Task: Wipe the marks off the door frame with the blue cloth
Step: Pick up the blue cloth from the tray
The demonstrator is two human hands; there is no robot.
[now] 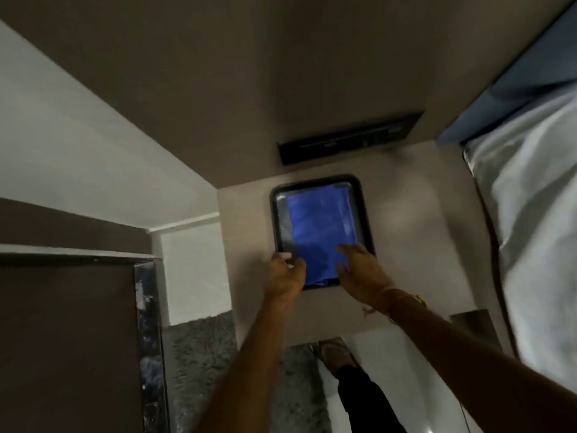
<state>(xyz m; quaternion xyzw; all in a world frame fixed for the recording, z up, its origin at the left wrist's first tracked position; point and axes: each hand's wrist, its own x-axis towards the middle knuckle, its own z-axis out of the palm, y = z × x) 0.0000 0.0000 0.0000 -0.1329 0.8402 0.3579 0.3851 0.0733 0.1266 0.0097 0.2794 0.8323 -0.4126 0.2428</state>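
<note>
A folded blue cloth lies flat in a dark rectangular tray on a pale bedside surface. My left hand grips the tray's near left corner, thumb over the rim. My right hand rests with spread fingers on the cloth's near right part, palm down; whether it grips the cloth I cannot tell. A dark door frame edge with pale marks on it runs down the lower left.
A black panel is set in the wall behind the tray. A bed with white bedding and a blue headboard fills the right side. Grey carpet and my foot show below.
</note>
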